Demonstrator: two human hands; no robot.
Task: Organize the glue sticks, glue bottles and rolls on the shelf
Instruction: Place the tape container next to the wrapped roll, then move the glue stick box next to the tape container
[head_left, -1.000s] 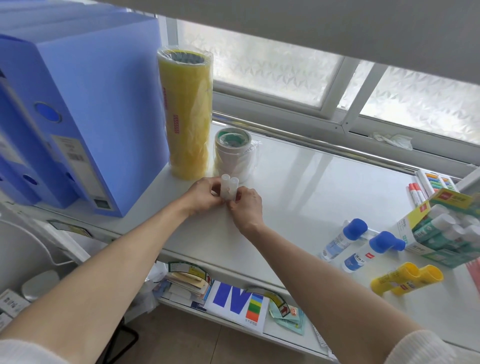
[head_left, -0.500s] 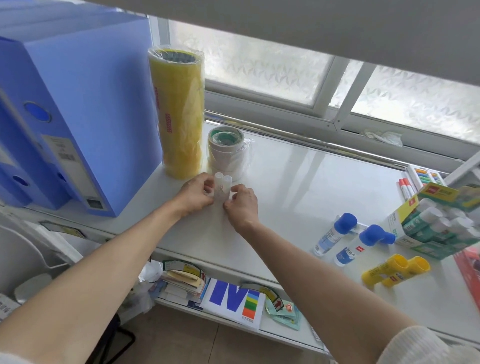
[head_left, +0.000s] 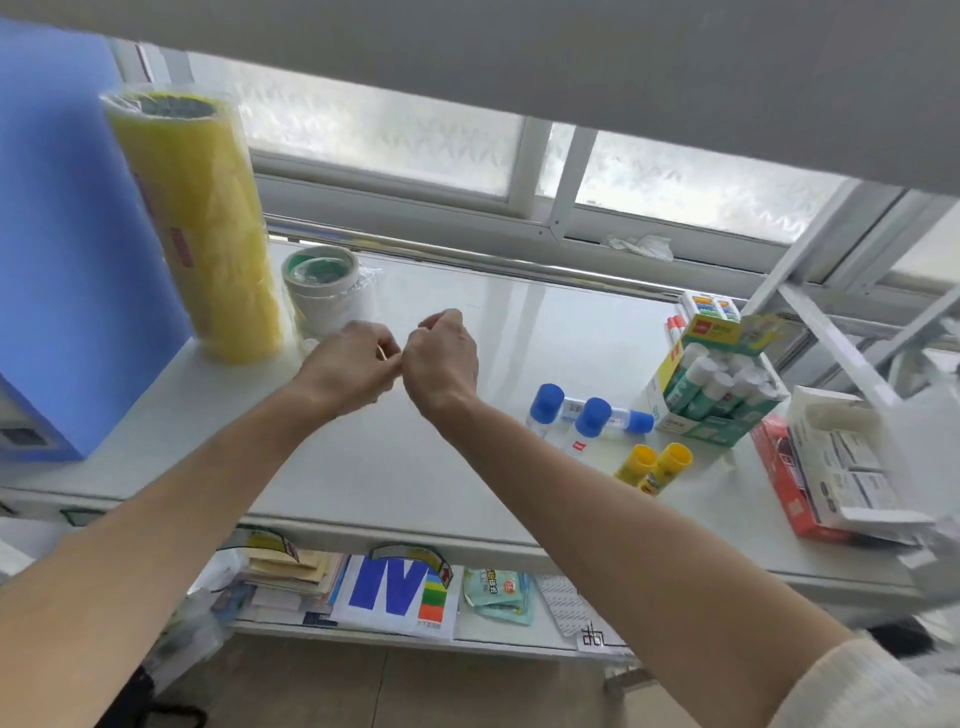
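Observation:
Both hands hover close together above the white shelf (head_left: 363, 467), in front of the tape rolls. My left hand (head_left: 353, 366) and my right hand (head_left: 441, 356) have curled fingers and hold nothing that I can see. A small clear tube (head_left: 310, 345) peeks out on the shelf just left of my left hand. Behind it are a tall wrapped stack of yellow tape rolls (head_left: 208, 223) and a short stack of white tape rolls (head_left: 324, 286). To the right lie blue-capped glue bottles (head_left: 592, 421), two yellow glue sticks (head_left: 654, 467) and an opened box of glue sticks (head_left: 711, 384).
Blue file boxes (head_left: 62, 260) stand at the left end of the shelf. A red box (head_left: 779, 467) with a white carton (head_left: 841, 467) on it sits at the far right, markers (head_left: 675, 327) behind. The lower shelf holds papers (head_left: 395, 592). A window frame runs along the back.
Both hands have let go of the small clear tubes and lifted off the shelf, shifting slightly right. The head view has swung right, showing more of the right end.

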